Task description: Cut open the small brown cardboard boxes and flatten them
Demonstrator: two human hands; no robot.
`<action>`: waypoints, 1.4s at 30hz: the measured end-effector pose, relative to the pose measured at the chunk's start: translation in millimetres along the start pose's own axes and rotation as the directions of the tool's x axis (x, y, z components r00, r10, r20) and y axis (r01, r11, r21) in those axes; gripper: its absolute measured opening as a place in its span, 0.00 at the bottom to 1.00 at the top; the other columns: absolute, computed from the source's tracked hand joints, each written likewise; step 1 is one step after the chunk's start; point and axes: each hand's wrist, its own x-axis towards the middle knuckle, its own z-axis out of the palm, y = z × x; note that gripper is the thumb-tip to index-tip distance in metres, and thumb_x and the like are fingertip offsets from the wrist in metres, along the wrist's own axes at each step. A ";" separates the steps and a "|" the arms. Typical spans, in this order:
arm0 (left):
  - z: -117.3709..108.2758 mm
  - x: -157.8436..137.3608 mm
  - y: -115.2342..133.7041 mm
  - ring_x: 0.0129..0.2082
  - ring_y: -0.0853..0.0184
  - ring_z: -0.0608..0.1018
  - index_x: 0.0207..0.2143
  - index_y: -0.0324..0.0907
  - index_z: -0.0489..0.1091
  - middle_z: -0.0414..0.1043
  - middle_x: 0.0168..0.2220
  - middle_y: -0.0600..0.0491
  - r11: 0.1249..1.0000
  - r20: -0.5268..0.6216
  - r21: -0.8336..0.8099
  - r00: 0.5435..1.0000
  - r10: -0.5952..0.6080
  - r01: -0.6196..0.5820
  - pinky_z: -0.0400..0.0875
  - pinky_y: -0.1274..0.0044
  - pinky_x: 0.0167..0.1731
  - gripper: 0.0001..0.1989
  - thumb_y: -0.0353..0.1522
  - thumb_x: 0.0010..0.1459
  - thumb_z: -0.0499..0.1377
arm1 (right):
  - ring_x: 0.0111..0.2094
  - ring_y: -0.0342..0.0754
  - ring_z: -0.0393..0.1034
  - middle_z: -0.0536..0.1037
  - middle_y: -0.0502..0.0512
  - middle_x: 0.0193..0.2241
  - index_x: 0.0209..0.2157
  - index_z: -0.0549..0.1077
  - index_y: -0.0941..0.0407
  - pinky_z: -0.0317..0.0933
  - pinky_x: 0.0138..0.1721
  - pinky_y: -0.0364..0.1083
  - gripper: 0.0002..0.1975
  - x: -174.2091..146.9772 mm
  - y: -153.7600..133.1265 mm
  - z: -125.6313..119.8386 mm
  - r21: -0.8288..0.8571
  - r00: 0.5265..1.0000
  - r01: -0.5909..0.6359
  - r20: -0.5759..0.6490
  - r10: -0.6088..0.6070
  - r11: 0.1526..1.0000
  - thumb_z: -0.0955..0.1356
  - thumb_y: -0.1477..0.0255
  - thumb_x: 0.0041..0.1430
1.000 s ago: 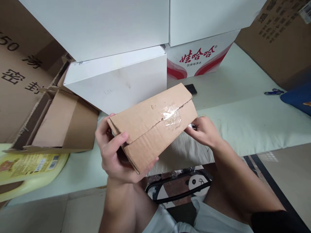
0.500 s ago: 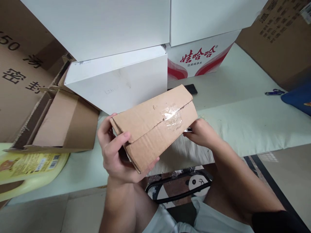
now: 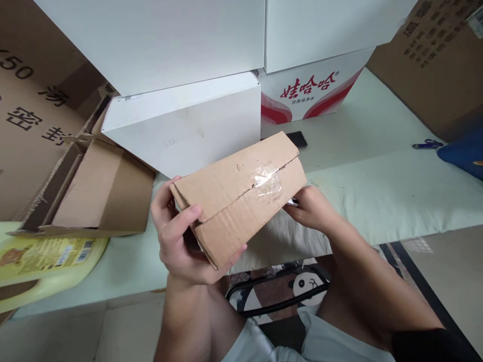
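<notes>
A small brown cardboard box (image 3: 234,186) is tilted in front of me above the table, with clear tape (image 3: 268,182) across the seam of its flaps. My left hand (image 3: 184,241) grips the box's left end, thumb on the upper face and fingers around the lower edge. At the box's right end, my right hand (image 3: 313,207) is closed on a small object with a shiny metallic edge (image 3: 293,202). Most of that object is hidden by the fingers and the box, so its kind cannot be made out.
White boxes (image 3: 181,128) and a red-and-white carton (image 3: 305,95) stand at the back. A black phone (image 3: 297,139) lies behind the box. On the left are an open cardboard carton (image 3: 101,191) and a yellow jug (image 3: 56,266). Purple-handled scissors (image 3: 428,145) lie right, beside a blue object (image 3: 462,153).
Both hands and the box hold nearly the same pose. The shiny edge at my right hand has tilted slightly.
</notes>
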 end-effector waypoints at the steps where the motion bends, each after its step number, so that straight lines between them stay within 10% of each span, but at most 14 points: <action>1: 0.1 0.0 -0.2 0.57 0.41 0.71 0.53 0.57 0.65 0.68 0.55 0.44 1.000 -0.004 0.001 1.000 -0.004 0.004 0.69 0.45 0.52 0.36 0.49 0.40 0.70 | 0.29 0.51 0.71 0.81 0.61 0.29 0.26 0.72 0.56 0.56 0.31 0.47 0.11 -0.1 0.2 0.2 -0.004 1.000 -0.005 -0.001 0.005 1.000 0.66 0.67 0.60; 42: 0.7 0.8 -2.6 0.58 0.40 0.70 0.60 0.52 0.66 0.68 0.56 0.42 0.996 0.004 -0.060 0.998 0.069 -0.069 0.70 0.46 0.52 0.43 0.43 0.38 0.72 | 0.19 0.43 0.54 0.64 0.52 0.16 0.20 0.55 0.53 0.47 0.25 0.46 0.19 -0.1 -5.4 -8.6 0.079 0.998 -0.029 -0.054 0.034 0.996 0.61 0.58 0.60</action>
